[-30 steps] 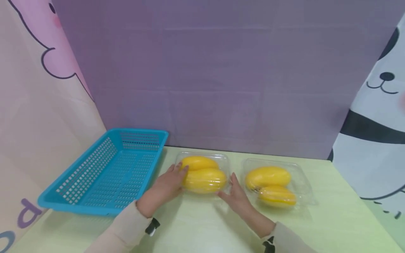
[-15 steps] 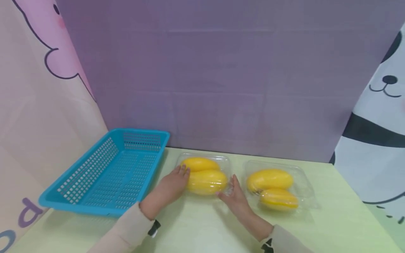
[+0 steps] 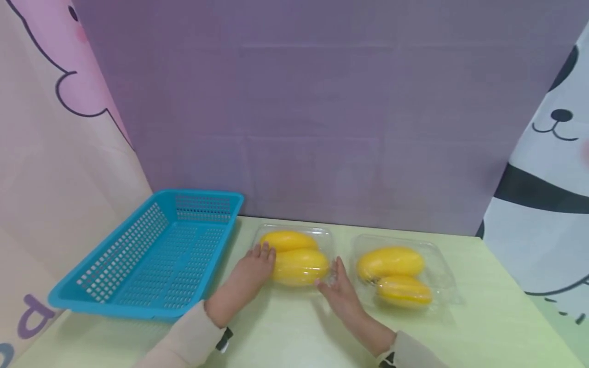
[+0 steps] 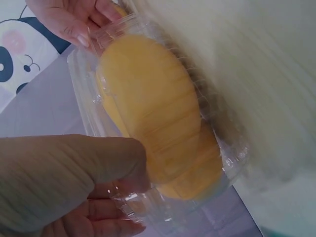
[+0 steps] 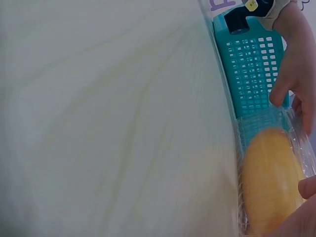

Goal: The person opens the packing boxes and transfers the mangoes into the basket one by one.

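A clear plastic clamshell box [image 3: 324, 237] lies at mid-table with two smooth yellow fruits [image 3: 301, 267] inside, perhaps mangoes. My left hand [image 3: 250, 273] grips its left end, and in the left wrist view that thumb [image 4: 121, 160] bends over the box's edge while the other fingers lie behind it. At the opposite end my right hand [image 3: 342, 294] holds the box between thumb and fingers. The right wrist view has the right hand [image 5: 298, 217] at the lower corner, partly cut off. Whether the box touches the table is hard to tell.
A blue perforated plastic basket [image 3: 181, 255] with nothing in it stands to the left. On the right sits a second clear clamshell box [image 3: 439, 260] with two yellow fruits [image 3: 391, 263]. A purple cloth backdrop [image 3: 313, 112] rises behind the pale table [image 3: 497, 306].
The left fingers have drawn together slightly on the box's left end. The right hand and both boxes hold nearly the same places; the head view shifts a little.
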